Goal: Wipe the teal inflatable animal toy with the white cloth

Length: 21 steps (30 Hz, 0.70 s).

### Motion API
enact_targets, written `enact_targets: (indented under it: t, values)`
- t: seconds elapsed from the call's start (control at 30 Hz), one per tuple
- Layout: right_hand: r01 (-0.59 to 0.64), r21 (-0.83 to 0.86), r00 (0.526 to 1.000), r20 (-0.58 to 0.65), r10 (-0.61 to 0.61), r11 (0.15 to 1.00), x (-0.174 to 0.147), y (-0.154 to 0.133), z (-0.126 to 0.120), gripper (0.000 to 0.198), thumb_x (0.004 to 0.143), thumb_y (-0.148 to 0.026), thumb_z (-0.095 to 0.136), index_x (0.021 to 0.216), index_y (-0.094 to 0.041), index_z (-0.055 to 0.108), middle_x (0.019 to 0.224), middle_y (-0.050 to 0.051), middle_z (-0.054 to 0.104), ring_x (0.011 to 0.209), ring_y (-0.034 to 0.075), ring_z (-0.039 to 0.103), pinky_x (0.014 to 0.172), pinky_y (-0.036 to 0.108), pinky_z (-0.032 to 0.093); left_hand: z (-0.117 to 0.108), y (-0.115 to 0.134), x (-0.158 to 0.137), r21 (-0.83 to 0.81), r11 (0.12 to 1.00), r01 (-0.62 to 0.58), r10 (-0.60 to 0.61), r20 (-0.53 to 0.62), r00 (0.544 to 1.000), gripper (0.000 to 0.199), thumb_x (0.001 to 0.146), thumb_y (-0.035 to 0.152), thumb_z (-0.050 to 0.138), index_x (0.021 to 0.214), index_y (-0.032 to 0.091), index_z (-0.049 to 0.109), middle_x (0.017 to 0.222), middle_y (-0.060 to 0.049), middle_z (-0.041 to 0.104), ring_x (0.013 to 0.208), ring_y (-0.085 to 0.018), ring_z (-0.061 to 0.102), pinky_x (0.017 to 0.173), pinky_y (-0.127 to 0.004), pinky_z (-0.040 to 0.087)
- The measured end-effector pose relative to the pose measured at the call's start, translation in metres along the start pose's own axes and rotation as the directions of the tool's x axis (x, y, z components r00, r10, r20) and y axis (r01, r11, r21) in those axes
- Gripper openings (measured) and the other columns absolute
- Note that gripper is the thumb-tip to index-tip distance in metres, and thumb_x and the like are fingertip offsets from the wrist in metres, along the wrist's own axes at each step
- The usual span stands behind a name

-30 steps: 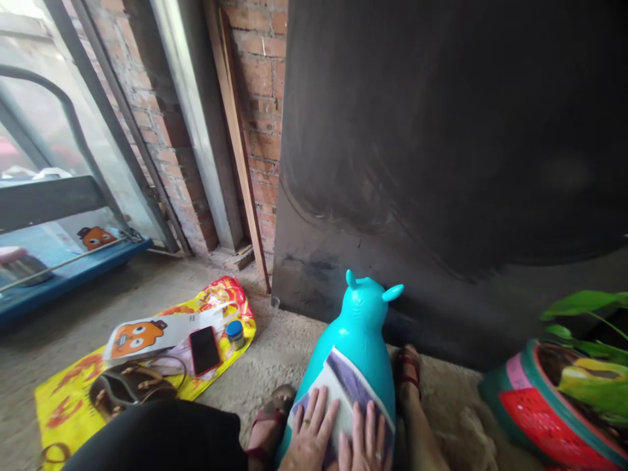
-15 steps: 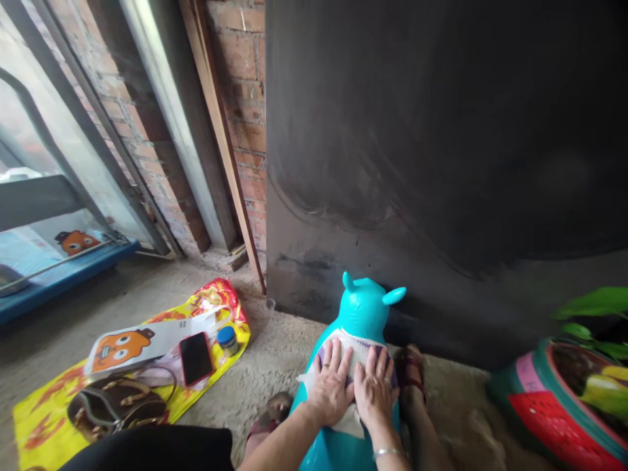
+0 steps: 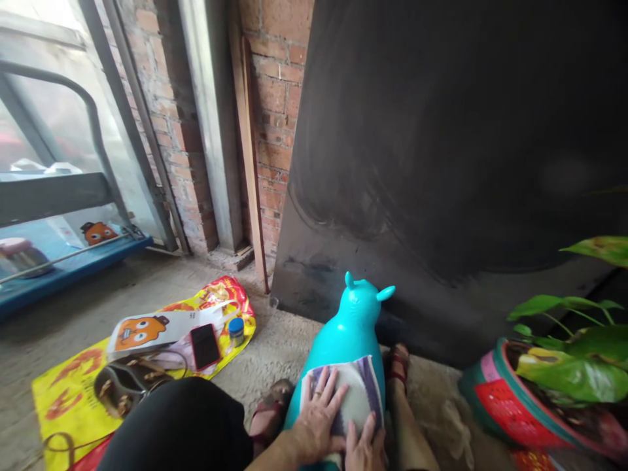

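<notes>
A turquoise inflatable animal toy (image 3: 343, 333) with a small head and two ears stands between the person's sandalled feet. Over its back lies a pale cloth (image 3: 354, 386) with purple stripes. My left hand (image 3: 318, 415) is flat on the cloth, fingers spread, with a ring on one finger. Close beside it, my right hand (image 3: 366, 448) rests on the cloth's lower right part with its fingers apart. Its wrist is cut off by the lower frame edge. Neither hand grips anything.
Left on the concrete floor, a yellow plastic sheet (image 3: 63, 373) bears a brown handbag (image 3: 122, 386), a phone (image 3: 204, 347), a blue-lidded jar (image 3: 236, 332) and a white bag (image 3: 147, 330). A black board (image 3: 432, 163) leans ahead. A potted plant (image 3: 510, 399) stands right.
Both hands and the cloth have slid back along the toy toward me, baring the toy's neck and upper back. The view has tilted and shifted, bringing more of the plant into sight.
</notes>
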State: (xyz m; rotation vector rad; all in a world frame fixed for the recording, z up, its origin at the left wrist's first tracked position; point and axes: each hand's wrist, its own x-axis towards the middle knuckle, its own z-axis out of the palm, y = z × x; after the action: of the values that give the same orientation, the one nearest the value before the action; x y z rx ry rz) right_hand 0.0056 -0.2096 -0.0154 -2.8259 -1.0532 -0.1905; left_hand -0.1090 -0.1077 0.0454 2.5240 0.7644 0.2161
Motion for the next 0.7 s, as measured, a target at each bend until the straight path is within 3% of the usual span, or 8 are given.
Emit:
enact_targets:
  t: [0.1, 0.17, 0.23, 0.37, 0.47, 0.57, 0.7]
  values:
    - [0.025, -0.063, 0.998, -0.061, -0.029, 0.998, -0.003, -0.007, -0.006, 0.068, 0.095, -0.051, 0.018, 0.134, -0.007, 0.052, 0.136, 0.027, 0.05, 0.112, 0.039, 0.06, 0.085, 0.056, 0.053, 0.007, -0.002, -0.004, 0.042, 0.993, 0.108, -0.109, 0.026, 0.994, 0.098, 0.075, 0.072, 0.056, 0.151, 0.03, 0.01, 0.158, -0.016, 0.004, 0.145, -0.045, 0.007, 0.108, -0.077, 0.021]
    - [0.145, -0.045, 0.987, -0.056, -0.148, 0.988, 0.013, -0.016, -0.01, 0.059, 0.096, -0.048, 0.02, 0.139, -0.018, 0.047, 0.151, 0.015, 0.037, 0.131, 0.041, 0.044, 0.091, 0.064, 0.048, 0.003, -0.006, 0.005, 0.028, 0.996, 0.088, -0.089, 0.068, 0.994, 0.092, 0.078, 0.071, 0.051, 0.151, 0.032, 0.009, 0.159, -0.013, 0.002, 0.146, -0.043, 0.006, 0.108, -0.078, 0.019]
    - [0.186, 0.011, 0.983, 0.007, -0.186, 0.983, 0.039, -0.027, -0.015, 0.054, 0.096, -0.047, 0.023, 0.143, -0.027, 0.041, 0.155, 0.007, 0.03, 0.137, 0.042, 0.035, 0.094, 0.07, 0.044, -0.008, -0.012, 0.025, -0.007, 0.999, 0.034, -0.033, 0.103, 0.994, 0.091, 0.079, 0.075, 0.046, 0.15, 0.034, 0.008, 0.159, -0.012, 0.001, 0.146, -0.043, 0.005, 0.107, -0.08, 0.016]
    - [0.085, 0.177, 0.974, 0.192, -0.119, 0.981, 0.102, -0.044, -0.029, 0.059, 0.096, -0.051, 0.02, 0.15, -0.026, 0.025, 0.159, 0.01, 0.018, 0.14, 0.044, 0.026, 0.095, 0.076, 0.038, -0.03, -0.022, 0.081, -0.012, 0.999, 0.045, -0.042, 0.148, 0.988, 0.093, 0.078, 0.075, 0.048, 0.15, 0.033, 0.007, 0.16, -0.012, -0.002, 0.146, -0.044, 0.001, 0.106, -0.081, 0.014]
    - [0.003, 0.245, 0.966, 0.25, -0.066, 0.97, 0.134, -0.052, -0.04, 0.061, 0.096, -0.051, 0.014, 0.151, -0.024, 0.018, 0.161, 0.009, 0.011, 0.143, 0.042, 0.019, 0.1, 0.077, 0.031, -0.034, -0.025, 0.11, 0.021, 0.999, 0.047, -0.05, 0.13, 0.99, 0.089, 0.082, 0.068, 0.051, 0.15, 0.033, 0.006, 0.16, -0.011, -0.003, 0.146, -0.043, -0.003, 0.107, -0.081, 0.009]
    - [-0.023, 0.266, 0.965, 0.258, -0.048, 0.964, 0.141, -0.055, -0.044, 0.061, 0.096, -0.051, 0.015, 0.151, -0.026, 0.015, 0.161, 0.007, 0.008, 0.145, 0.041, 0.014, 0.103, 0.078, 0.026, -0.034, -0.024, 0.117, 0.012, 0.998, 0.054, -0.055, 0.127, 0.99, 0.087, 0.083, 0.066, 0.051, 0.15, 0.034, 0.007, 0.16, -0.009, -0.005, 0.147, -0.041, -0.006, 0.108, -0.08, 0.006]
    - [-0.017, 0.28, 0.965, 0.256, -0.058, 0.96, 0.12, -0.047, -0.045, 0.063, 0.095, -0.055, 0.018, 0.151, -0.025, 0.02, 0.16, 0.009, 0.015, 0.142, 0.039, 0.024, 0.103, 0.074, 0.031, -0.034, -0.015, 0.101, -0.033, 0.994, 0.102, -0.096, 0.142, 0.985, 0.083, 0.084, 0.063, 0.052, 0.15, 0.034, 0.011, 0.16, -0.007, -0.005, 0.148, -0.037, -0.006, 0.111, -0.076, 0.011]
